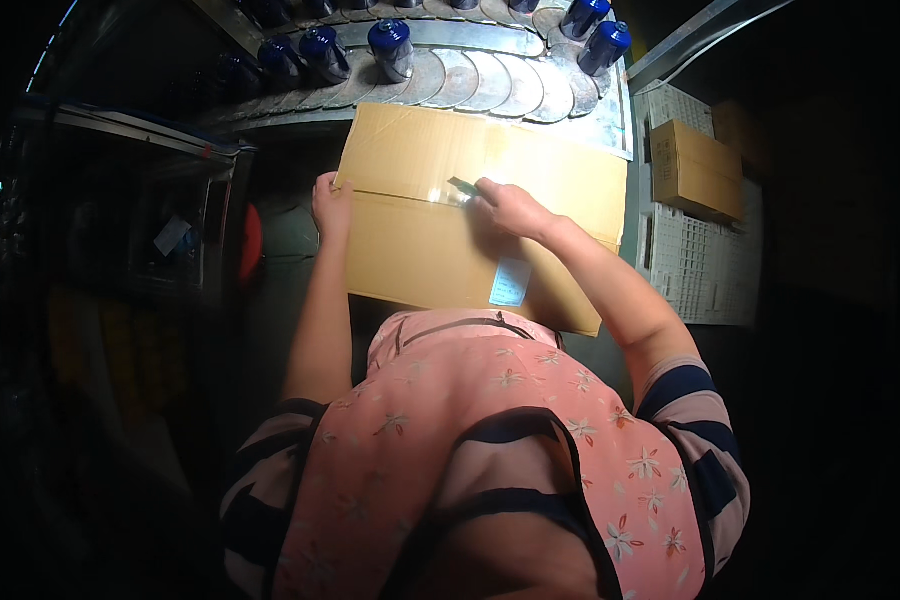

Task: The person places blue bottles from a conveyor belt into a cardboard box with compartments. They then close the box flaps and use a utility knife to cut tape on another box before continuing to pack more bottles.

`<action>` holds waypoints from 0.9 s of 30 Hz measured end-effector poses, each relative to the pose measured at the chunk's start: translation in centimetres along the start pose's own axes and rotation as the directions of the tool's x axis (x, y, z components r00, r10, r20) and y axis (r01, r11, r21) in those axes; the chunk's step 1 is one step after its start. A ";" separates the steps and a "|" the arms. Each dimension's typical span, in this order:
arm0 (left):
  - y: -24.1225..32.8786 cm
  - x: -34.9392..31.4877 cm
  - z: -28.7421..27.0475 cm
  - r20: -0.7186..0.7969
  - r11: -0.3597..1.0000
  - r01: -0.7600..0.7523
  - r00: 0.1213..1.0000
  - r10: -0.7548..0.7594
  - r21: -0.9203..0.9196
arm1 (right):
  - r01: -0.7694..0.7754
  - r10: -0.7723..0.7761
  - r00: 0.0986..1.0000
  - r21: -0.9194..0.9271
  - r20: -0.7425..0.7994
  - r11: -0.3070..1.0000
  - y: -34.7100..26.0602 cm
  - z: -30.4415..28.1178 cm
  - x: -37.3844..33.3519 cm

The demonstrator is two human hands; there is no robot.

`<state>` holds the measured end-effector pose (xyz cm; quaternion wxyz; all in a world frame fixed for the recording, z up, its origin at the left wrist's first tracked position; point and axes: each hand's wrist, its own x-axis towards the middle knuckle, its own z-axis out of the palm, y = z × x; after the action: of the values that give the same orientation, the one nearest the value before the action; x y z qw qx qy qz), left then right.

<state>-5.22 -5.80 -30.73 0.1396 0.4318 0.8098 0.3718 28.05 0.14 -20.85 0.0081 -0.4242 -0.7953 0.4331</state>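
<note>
A large cardboard box (410, 240) lies in front of me, its top flaps meeting along a seam that runs across it. A shiny strip like clear tape shows on part of that seam. At the box's left edge, my left hand (330, 205) is closed around the corner by the seam. My right hand (515, 208) is closed over the middle of the top, holding a small dark green, flat tool (462, 186) whose exact kind I cannot make out. Below that hand, a pale printed label (510, 282) sticks to the near flap.
Beyond the box, a curved conveyor of overlapping metal plates (510, 85) carries several dark blue canisters (391, 50). On the right, a smaller cardboard box (697, 170) rests on a white plastic pallet (682, 262). A metal-framed cabinet (135, 125) stands at left, near a red round object (251, 242).
</note>
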 end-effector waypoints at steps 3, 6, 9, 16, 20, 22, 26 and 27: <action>0.3 0.1 -0.6 0.040 0.986 0.094 0.995 -0.090 -0.135 | 0.055 -0.028 0.994 -0.276 0.102 0.960 -2.8 0.7 3.0; 0.1 -0.3 -1.3 0.098 0.965 0.119 0.990 -0.098 -0.235 | 0.132 -0.062 0.984 -0.442 0.169 0.887 -4.3 1.3 3.7; -0.2 -0.9 -2.1 0.157 0.962 0.148 0.981 -0.114 -0.228 | 0.135 0.004 0.969 -0.549 0.245 0.825 -5.0 2.7 3.7; 0.4 -1.1 -3.7 0.244 0.962 0.174 0.962 -0.121 -0.209 | 0.057 0.175 0.955 -0.724 0.241 0.688 -2.0 2.5 1.1; -0.1 -1.1 -4.7 0.204 0.885 0.254 0.961 -0.187 -0.389 | -0.092 0.365 0.903 -0.728 0.227 0.679 3.9 -3.0 -6.3; -0.5 -1.5 -5.4 0.144 0.903 0.214 0.975 -0.172 -0.372 | -0.150 0.425 0.886 -0.751 0.187 0.643 6.0 -5.1 -10.3; 0.5 -2.4 -6.5 0.097 0.940 0.048 0.995 -0.015 -0.339 | -0.245 0.405 0.914 0.824 0.021 0.511 5.3 -7.0 -13.5; 1.3 -2.4 -6.7 0.101 0.930 -0.002 0.994 0.042 -0.368 | -0.115 0.410 0.910 0.906 -0.069 0.407 4.4 -7.2 -13.7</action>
<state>-6.73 -10.50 -25.44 0.2570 0.4266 0.7124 0.4944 42.49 -3.15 -14.53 0.2716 -0.5339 -0.3636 0.7134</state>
